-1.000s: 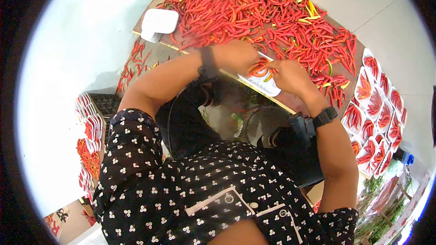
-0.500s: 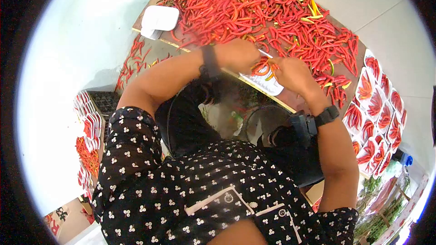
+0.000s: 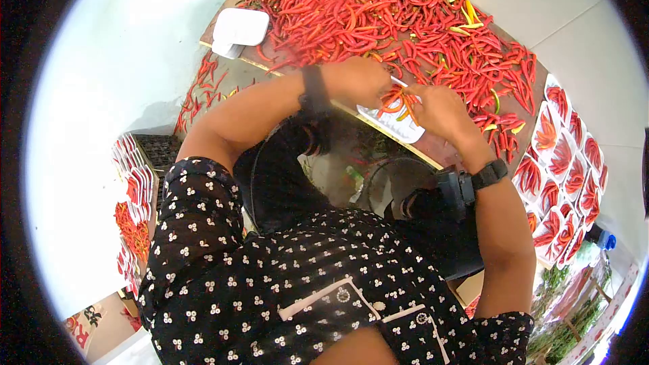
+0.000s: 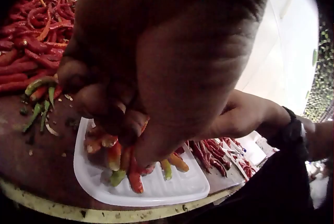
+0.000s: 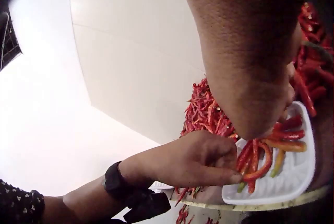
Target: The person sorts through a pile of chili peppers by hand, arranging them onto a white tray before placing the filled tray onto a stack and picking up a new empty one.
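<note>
A white ribbed tray (image 3: 409, 134) lies at the table's near edge with several red, orange and greenish chili peppers (image 3: 400, 103) on it. From the left side my left hand (image 3: 355, 81) reaches over the tray. In the right wrist view its thumb and curled fingers pinch chilies at the tray's edge. Opposite it, my right hand (image 3: 439, 113) bends over the other end, its fingers curled at the chilies. The back of that hand (image 5: 253, 83) hides its fingertips in the right wrist view. Stem ends of the chilies (image 4: 135, 174) point toward the tray's near rim.
A large heap of red chilies (image 3: 351, 7) covers the table beyond the hands. White empty trays (image 3: 240, 28) are stacked at the left corner. Filled trays (image 3: 561, 155) stand in rows at the right, with more trays (image 3: 135, 176) at the far left.
Both hands stay over the tray with only small shifts. The chilies between them have moved slightly and now fan out toward the near rim.
</note>
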`<move>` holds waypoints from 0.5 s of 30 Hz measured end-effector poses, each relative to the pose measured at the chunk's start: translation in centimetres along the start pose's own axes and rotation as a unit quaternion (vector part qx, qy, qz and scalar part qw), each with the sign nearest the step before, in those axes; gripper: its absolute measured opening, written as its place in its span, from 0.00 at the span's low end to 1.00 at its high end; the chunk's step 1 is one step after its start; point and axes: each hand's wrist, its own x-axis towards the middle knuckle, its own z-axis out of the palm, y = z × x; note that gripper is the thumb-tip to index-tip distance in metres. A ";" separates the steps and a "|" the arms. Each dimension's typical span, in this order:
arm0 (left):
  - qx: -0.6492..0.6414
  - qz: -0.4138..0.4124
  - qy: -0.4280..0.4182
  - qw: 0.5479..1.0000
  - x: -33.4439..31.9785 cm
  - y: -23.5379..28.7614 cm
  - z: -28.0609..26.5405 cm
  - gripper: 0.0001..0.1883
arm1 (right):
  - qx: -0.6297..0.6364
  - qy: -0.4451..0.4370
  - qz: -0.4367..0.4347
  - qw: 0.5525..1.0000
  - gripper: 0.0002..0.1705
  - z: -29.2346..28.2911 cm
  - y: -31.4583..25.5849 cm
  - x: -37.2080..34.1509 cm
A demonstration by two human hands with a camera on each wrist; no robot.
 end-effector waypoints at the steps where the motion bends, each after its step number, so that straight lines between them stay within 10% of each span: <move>1: -0.033 -0.003 0.027 0.999 -0.1 0.1 -0.1 0.15 | 0.000 0.000 -0.001 1.000 0.20 0.0 0.0 0.0; 15: -0.050 -0.005 0.039 0.998 -1.3 -1.9 -1.4 0.16 | 0.035 0.053 -0.055 0.996 0.18 0.0 -0.2 -0.1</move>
